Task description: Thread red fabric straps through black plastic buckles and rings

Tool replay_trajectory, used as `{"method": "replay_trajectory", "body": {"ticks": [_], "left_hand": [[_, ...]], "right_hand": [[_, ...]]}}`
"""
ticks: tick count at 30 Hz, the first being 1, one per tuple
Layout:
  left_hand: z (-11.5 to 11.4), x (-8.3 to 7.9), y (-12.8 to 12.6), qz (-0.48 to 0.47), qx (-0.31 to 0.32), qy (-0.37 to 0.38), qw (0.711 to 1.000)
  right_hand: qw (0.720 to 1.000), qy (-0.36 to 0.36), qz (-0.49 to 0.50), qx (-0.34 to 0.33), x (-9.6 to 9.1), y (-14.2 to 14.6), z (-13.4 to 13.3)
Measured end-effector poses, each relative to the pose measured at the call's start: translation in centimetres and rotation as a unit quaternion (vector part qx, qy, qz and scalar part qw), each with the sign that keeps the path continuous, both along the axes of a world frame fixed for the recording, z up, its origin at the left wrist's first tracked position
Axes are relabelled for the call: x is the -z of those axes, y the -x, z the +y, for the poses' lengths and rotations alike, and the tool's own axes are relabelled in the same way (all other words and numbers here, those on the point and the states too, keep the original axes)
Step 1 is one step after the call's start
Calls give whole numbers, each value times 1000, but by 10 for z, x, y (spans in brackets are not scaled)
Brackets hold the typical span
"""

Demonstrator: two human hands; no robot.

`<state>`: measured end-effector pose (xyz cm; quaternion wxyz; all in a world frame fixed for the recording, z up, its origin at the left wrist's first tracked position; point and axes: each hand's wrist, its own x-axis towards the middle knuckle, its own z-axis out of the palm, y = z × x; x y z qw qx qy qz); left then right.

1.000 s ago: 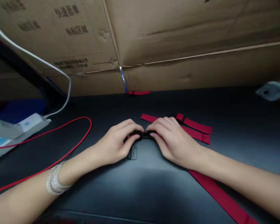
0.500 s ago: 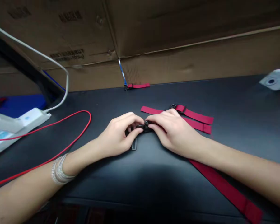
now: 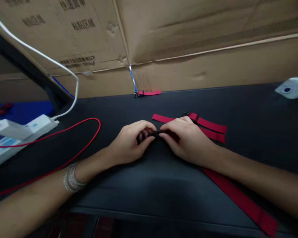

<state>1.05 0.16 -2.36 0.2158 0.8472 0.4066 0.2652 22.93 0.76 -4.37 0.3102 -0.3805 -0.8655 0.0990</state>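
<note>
My left hand [image 3: 132,143] and my right hand [image 3: 186,140] meet at the middle of the dark table [image 3: 149,185], fingertips pinched together on a small black buckle [image 3: 155,133]. Both hands are closed around it, and most of the buckle is hidden by the fingers. A red webbing strap [image 3: 240,198] runs from under my right hand toward the near right corner. Further red strap pieces [image 3: 210,127] lie folded just beyond my right hand. My left wrist wears a pale beaded bracelet [image 3: 71,178].
Cardboard boxes [image 3: 164,43] wall the far edge. A short red strap piece [image 3: 149,93] lies at their foot. A white power strip [image 3: 27,127] with a white cable and a red cable [image 3: 84,145] lie at the left. A white device [image 3: 291,87] sits far right.
The black plastic slider that lay beside my left hand is no longer visible. Both hands stay pinched on the buckle, and the view has shifted slightly.
</note>
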Motion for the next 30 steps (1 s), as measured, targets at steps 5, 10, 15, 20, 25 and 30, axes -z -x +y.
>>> {"method": "replay_trajectory", "body": {"ticks": [5,10,15,20,25,30], "left_hand": [[-2,1,0,-13,-5,1,1000],[-3,0,-1,-12,-5,-3,1000],[-3,0,-1,-17,7,-11,1000],[-1,3,-1,-37,14,1,999],[-1,5,-2,-70,9,10,997],[-2,7,-2,-85,10,14,996]], "right_hand": [[1000,28,-12,-3,-1,-1,-1],[999,34,-15,-6,-1,-1,1],[999,40,-13,-15,-1,0,0],[999,44,-16,-15,-1,0,0],[998,54,-13,-8,-3,0,-1],[998,67,-10,-6,-4,1,-2]]}}
